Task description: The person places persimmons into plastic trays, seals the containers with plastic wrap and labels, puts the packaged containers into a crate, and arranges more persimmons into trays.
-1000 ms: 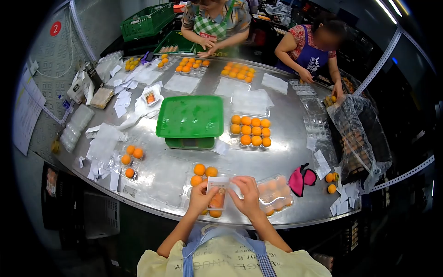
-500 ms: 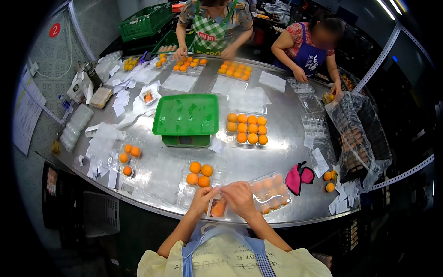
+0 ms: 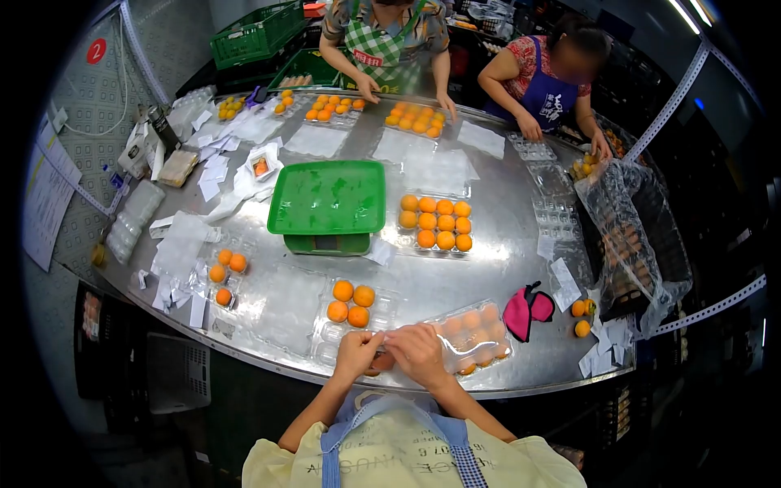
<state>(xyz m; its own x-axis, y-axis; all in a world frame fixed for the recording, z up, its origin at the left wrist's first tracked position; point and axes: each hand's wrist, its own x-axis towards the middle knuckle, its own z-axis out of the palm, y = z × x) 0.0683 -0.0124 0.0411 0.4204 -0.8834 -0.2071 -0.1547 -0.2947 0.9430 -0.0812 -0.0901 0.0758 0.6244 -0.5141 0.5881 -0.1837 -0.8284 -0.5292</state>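
Observation:
My left hand [image 3: 356, 355] and my right hand [image 3: 416, 353] meet at the table's near edge, fingertips pinched close together. What they pinch is too small to make out. Beneath them a small box with orange-red contents [image 3: 381, 363] is mostly covered by the fingers. To the right of my right hand lies a closed transparent clamshell [image 3: 475, 335] full of orange fruit. Just beyond my left hand is an open plastic tray [image 3: 325, 348] with several oranges [image 3: 351, 303] in its far part.
A green-topped scale [image 3: 327, 197] stands mid-table, beside a filled fruit tray [image 3: 436, 224]. A pink and black item [image 3: 529, 313] lies at right, near loose fruit [image 3: 582, 328]. Paper scraps [image 3: 213, 175] litter the left. Two co-workers [image 3: 390, 49] handle fruit across the table.
My hands have shifted slightly and now cover more of the small box. The co-worker in the green checked apron has moved both hands to the right; the other co-worker's hands moved slightly.

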